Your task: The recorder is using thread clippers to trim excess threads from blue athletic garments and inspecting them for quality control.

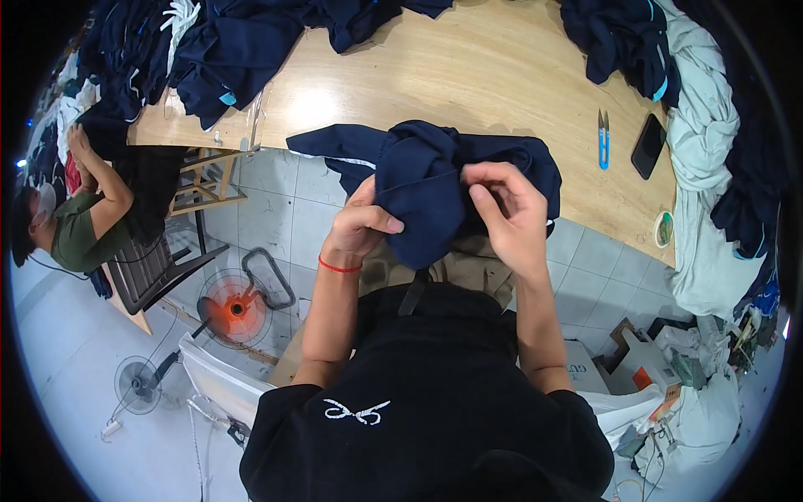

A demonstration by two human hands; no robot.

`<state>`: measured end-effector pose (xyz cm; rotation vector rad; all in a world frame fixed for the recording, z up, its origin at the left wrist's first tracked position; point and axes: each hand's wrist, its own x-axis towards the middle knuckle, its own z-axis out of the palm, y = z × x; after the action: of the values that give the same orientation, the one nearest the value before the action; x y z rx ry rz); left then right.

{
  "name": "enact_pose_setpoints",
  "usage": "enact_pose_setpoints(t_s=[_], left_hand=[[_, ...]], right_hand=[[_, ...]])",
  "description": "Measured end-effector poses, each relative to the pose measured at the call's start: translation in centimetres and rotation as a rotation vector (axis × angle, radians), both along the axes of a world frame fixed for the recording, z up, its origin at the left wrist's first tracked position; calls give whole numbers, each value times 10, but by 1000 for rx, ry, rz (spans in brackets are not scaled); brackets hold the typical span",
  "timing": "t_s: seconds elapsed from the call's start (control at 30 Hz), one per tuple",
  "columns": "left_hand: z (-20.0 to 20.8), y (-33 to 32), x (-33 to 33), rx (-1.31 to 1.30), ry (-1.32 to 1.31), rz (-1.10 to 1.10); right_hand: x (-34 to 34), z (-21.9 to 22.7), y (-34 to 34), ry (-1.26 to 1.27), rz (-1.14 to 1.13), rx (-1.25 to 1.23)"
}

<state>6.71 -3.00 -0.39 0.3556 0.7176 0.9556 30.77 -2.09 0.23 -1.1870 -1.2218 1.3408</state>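
Navy cloth (422,197) overhung the table's near edge, handling seemingly unfinished — left hand (360,224) pinched it; right hand (517,216) half-curled, grip unclear.

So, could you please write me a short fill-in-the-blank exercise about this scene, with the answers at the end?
1. The left hand holds dark blue fabric, and the band at its wrist is coloured ____.
2. On the table, the snips have handles coloured ____.
3. The black phone lies to the ____ of the snips in the picture.

Missing words: red; blue; right.
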Motion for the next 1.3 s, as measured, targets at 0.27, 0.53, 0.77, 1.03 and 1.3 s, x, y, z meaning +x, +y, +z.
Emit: enact_pose_setpoints(t_s=[0.27, 0.53, 0.77, 1.03, 1.3], left_hand=[[12, 16, 3, 203, 106, -293], [9, -2, 19, 211, 245, -118], [16, 7, 18, 230, 115, 24], [-20, 0, 24, 163, 231, -181], [13, 21, 16, -14, -84, 265]], right_hand=[[-2, 34, 9, -485, 121, 492], [0, 42, 0, -503, 55, 682], [-3, 38, 2, -413, -42, 643], [-15, 9, 27, -368, -221, 394], [-5, 27, 6, -258, -25, 411]])
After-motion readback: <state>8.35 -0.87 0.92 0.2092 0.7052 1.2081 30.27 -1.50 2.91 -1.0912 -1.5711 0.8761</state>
